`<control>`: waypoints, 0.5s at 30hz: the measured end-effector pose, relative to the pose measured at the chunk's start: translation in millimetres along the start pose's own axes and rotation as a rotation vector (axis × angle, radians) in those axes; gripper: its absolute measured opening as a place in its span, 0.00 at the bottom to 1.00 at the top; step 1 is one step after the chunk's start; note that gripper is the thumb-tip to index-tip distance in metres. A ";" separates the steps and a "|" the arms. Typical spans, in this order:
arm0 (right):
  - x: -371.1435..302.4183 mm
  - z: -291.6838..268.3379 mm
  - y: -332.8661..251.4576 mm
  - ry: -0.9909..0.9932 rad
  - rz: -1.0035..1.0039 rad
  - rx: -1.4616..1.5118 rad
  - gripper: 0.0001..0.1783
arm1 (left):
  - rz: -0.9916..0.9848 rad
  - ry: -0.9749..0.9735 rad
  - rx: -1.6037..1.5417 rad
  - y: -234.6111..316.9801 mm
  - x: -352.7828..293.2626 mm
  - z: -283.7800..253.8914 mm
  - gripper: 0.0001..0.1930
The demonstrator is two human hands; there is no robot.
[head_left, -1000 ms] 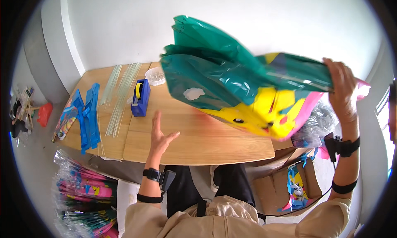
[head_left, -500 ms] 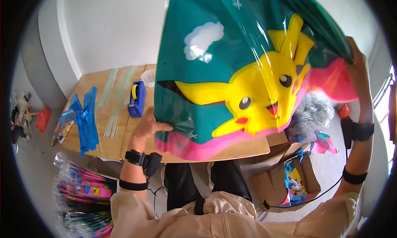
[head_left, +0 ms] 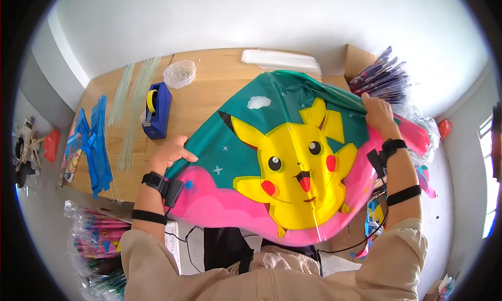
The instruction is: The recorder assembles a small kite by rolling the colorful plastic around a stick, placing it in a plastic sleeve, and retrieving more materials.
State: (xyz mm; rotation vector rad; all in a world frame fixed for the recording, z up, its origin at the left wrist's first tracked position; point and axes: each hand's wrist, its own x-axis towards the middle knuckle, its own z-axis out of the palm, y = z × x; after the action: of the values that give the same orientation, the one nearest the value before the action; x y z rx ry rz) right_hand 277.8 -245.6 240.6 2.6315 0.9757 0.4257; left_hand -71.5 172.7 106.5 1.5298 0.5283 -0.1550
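A large shiny plastic kite sheet (head_left: 230,144), green above and pink below, spreads between both hands over the front of the table. A yellow cartoon animal with long ears, a white cloud and small stars are printed on it. Its upper part rises to a blunt peak, and a crease runs down the middle. My left hand (head_left: 170,152) grips the left edge, thumb on top. At the right edge my right hand (head_left: 380,115) is closed around gathered plastic, with a pink end hanging beyond it. The fingers under the sheet are hidden.
Left on the wooden table (head_left: 209,87) are thin pale rods (head_left: 133,100), blue strips (head_left: 99,139), a blue tape dispenser (head_left: 157,115) and a clear dish (head_left: 179,73). Wrapped bundles (head_left: 384,81) stand at the back right. More packets (head_left: 99,233) lie low on the left.
The sheet has come down from in front of the wall to over the table and lies more spread out. My right hand has moved lower and inward; my left hand shifted slightly left.
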 end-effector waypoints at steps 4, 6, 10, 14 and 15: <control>22.8 76.2 -42.6 0.130 0.024 -0.211 0.10 | -0.082 0.126 0.182 -22.8 58.8 1.4 0.22; 27.2 95.9 -65.8 0.179 0.018 -0.322 0.11 | -0.108 0.162 0.276 -36.5 80.6 -3.7 0.22; 14.7 111.3 -95.2 0.044 0.086 -0.179 0.20 | -0.097 0.171 0.250 -60.8 96.9 -11.3 0.21; -7.0 115.3 -128.7 -0.084 0.165 0.166 0.32 | -0.084 0.206 0.234 -58.8 88.3 -9.4 0.19; -15.6 110.5 -135.5 -0.112 0.183 0.254 0.36 | -0.071 0.219 0.251 -56.1 87.3 -7.6 0.19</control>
State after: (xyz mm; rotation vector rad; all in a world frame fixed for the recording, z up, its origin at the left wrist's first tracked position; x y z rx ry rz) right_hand 229.6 -177.4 86.2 2.9505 0.8037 0.2026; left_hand -20.0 196.8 19.4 1.7850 0.7598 -0.1122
